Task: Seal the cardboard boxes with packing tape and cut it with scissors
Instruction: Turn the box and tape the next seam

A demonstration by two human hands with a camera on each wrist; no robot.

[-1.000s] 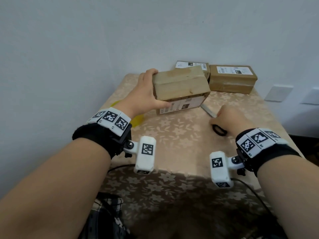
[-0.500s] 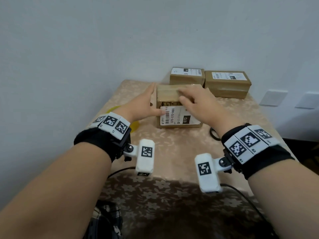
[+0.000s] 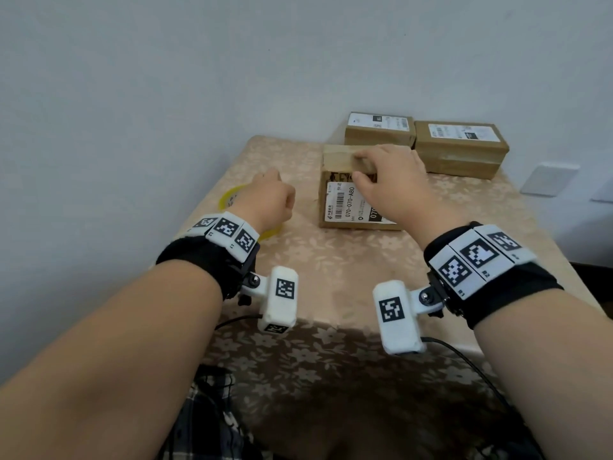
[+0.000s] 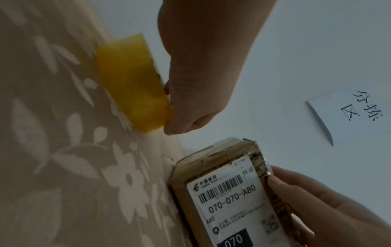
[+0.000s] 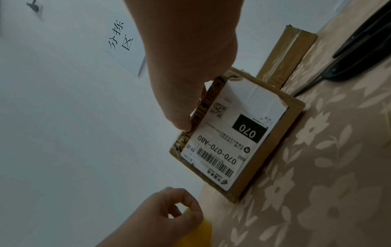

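1. early stage, by my read — the near box (image 3: pixel 351 194) shows no fresh tape, and the scissors (image 5: pixel 347 55) lie untouched at its 3 o'clock.
2. the left hand (image 3: pixel 268 200), at the box's 9 o'clock, curls its fingers on the yellow tape roll (image 4: pixel 135 83).
3. the right hand (image 3: pixel 394 184) pinches the box's top edge between thumb and fingers.
4. the box stands on the table (image 3: pixel 331 260) at 12 o'clock, label facing the person — long axis left to right.
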